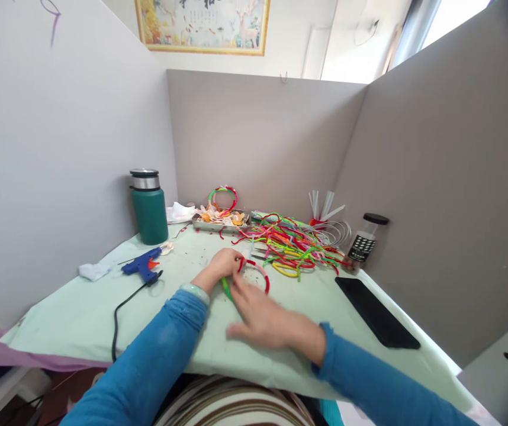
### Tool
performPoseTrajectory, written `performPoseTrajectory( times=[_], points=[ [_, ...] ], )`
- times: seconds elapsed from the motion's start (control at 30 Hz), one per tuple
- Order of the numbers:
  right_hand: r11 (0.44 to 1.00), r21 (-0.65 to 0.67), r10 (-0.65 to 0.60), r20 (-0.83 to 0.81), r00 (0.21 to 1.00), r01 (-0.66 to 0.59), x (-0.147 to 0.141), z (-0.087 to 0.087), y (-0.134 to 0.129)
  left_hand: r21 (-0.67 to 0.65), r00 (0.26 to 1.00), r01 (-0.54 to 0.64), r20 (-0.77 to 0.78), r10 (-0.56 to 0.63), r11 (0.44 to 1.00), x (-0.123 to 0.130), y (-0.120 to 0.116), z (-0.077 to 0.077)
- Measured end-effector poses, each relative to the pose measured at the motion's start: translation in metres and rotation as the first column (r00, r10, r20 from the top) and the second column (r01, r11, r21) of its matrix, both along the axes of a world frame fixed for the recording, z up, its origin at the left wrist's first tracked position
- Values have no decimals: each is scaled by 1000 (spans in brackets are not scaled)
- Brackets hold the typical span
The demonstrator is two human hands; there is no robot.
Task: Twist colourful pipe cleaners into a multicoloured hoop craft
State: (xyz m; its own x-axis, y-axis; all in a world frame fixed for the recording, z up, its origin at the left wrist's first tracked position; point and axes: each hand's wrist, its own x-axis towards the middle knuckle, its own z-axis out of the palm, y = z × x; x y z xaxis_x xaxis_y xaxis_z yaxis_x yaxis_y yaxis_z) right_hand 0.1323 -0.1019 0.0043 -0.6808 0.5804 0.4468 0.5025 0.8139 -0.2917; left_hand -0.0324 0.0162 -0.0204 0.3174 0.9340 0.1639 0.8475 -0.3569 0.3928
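A ring (266, 279) wrapped in red, pink and green fuzzy stems lies near the middle of the table, in front of me. My left hand (224, 264) is closed on the ring's upper left part, its fingers bent around it. Over the ring's lower side is my right hand (260, 316), slightly blurred, with its fingers stretched out and the thumb apart. Its fingertips are beside the left fingers, and part of the ring is hidden beneath them.
Fuzzy stems (292, 242) are heaped behind the ring, beside a metal tray (205, 225). A blue glue gun (141, 264) and green bottle (150, 210) stand left. Right are a black phone (376, 310), a jar (364, 244) and glue sticks (326, 206). Grey partitions (258, 136) surround the table.
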Motion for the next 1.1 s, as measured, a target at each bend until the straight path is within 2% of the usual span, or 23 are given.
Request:
performPoseTrajectory(
  times=[0.03,0.1,0.17,0.23,0.33,0.53,0.7,0.8,0.9,1.1],
  points=[
    [995,-89,53,103,993,-44,1,-9,-6,30,1000,-8,-23,8,1000,0,0,1],
    [988,-154,11,95,995,4,8,-17,-5,33,999,9,-43,-7,999,0,-1,3],
    [980,-101,-182,-80,980,174,18,-11,8,31,1000,16,-21,-16,999,1,-3,4],
    [947,-113,-319,-211,924,301,27,1,25,23,1000,13,16,-14,1000,2,-3,4],
    [936,-119,-352,-254,901,332,34,13,43,23,999,9,45,-10,1000,2,-4,4],
    [929,-22,-369,-126,921,369,35,28,57,53,998,30,53,-32,998,3,-2,4],
    [884,-2,-467,21,884,468,14,40,69,63,994,30,101,-36,998,4,-3,5],
    [834,-34,-542,140,829,551,0,30,78,62,992,41,118,-48,997,5,-2,6],
    [824,-53,-561,54,826,563,-4,11,85,36,990,36,133,-40,999,6,0,6],
    [896,-112,-441,-115,890,430,6,-15,93,-2,982,40,183,-39,999,11,-2,11]
  ],
)
